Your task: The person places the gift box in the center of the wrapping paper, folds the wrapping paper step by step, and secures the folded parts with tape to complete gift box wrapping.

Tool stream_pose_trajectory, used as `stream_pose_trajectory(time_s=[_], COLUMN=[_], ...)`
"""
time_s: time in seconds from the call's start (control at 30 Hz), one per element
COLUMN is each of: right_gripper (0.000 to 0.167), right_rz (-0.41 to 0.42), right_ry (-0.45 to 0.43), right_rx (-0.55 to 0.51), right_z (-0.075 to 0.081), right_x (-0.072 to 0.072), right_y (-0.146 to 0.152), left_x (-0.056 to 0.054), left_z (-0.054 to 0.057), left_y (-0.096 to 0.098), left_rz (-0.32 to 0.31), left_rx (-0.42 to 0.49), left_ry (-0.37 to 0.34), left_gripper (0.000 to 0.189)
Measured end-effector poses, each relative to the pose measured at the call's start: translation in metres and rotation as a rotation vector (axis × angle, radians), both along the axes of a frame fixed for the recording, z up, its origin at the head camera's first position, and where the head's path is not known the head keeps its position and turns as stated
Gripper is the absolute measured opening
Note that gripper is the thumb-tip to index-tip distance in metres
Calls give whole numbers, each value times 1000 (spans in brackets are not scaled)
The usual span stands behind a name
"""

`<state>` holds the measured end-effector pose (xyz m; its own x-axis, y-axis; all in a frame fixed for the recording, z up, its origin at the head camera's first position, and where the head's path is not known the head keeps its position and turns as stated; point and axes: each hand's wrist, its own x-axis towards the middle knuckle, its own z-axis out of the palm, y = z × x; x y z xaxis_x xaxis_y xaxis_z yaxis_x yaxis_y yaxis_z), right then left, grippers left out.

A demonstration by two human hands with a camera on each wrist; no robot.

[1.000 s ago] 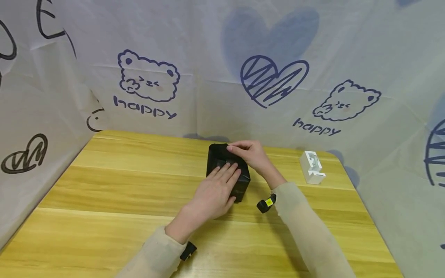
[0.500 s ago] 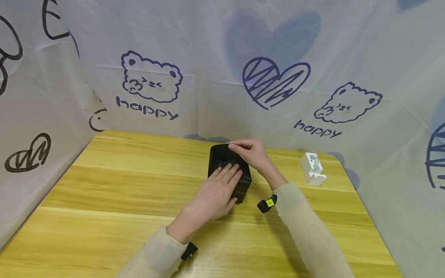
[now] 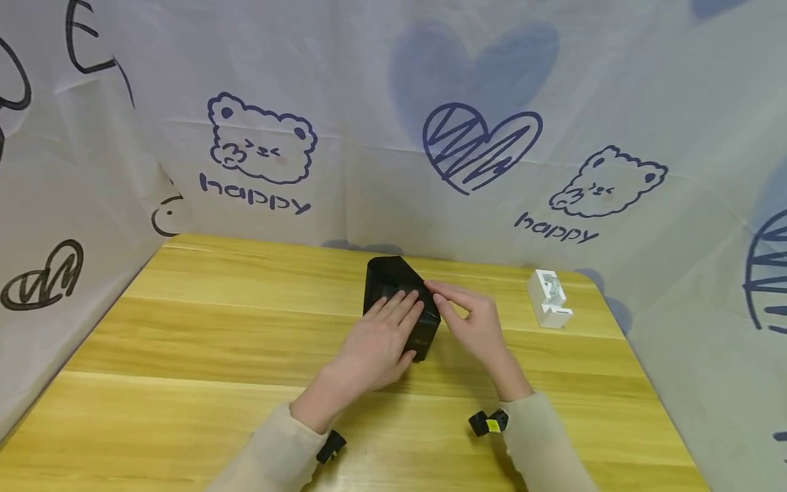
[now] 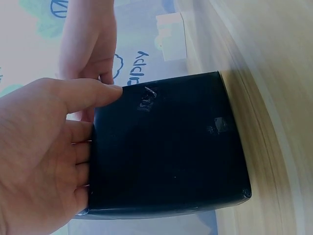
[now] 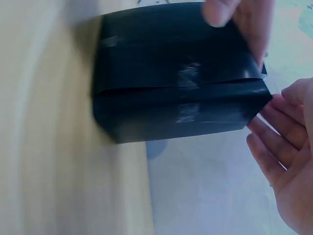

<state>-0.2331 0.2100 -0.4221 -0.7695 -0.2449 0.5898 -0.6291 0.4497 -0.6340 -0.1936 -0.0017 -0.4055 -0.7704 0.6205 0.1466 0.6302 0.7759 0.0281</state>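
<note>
A black box (image 3: 393, 280), open at the top, stands near the table's back edge. Bits of clear tape (image 5: 188, 78) show on its sides. Across its near rim lies my left hand (image 3: 378, 345): the fingers reach over the opening, and the thumb presses the outer face, so the near wall is held between them. The left wrist view shows that thumb (image 4: 98, 95) on the box's upper edge. My right hand (image 3: 479, 328) is at the box's right rim, index finger and thumb by the corner, other fingers loosely extended in the right wrist view.
A white block-shaped part (image 3: 549, 301) with a cut-out stands toward the table's back right. The wooden table (image 3: 215, 383) meets a printed cloth backdrop (image 3: 369, 198) behind and at both sides.
My right hand has left the far part of the rim and come nearer, to the box's right corner. My left hand and the box have stayed in place.
</note>
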Motion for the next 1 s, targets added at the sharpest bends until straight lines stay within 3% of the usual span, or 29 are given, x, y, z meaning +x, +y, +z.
stream_pose_trajectory(time_s=[0.27, 0.7, 0.83, 1.0], right_gripper=[22, 26, 27, 26], right_rz=[-12, 17, 28, 29], right_ry=[182, 250, 256, 278], right_rx=[126, 226, 226, 222], right_z=[-15, -19, -21, -20], right_x=[9, 11, 10, 8], right_y=[-1, 1, 2, 3], left_x=[1, 2, 1, -5], left_z=[-1, 0, 2, 8], left_y=[1, -1, -6, -20], left_rz=[7, 16, -29, -92], left_rx=[-12, -10, 140, 442], left_ry=[-9, -30, 46, 283], left_gripper=[82, 83, 71, 60])
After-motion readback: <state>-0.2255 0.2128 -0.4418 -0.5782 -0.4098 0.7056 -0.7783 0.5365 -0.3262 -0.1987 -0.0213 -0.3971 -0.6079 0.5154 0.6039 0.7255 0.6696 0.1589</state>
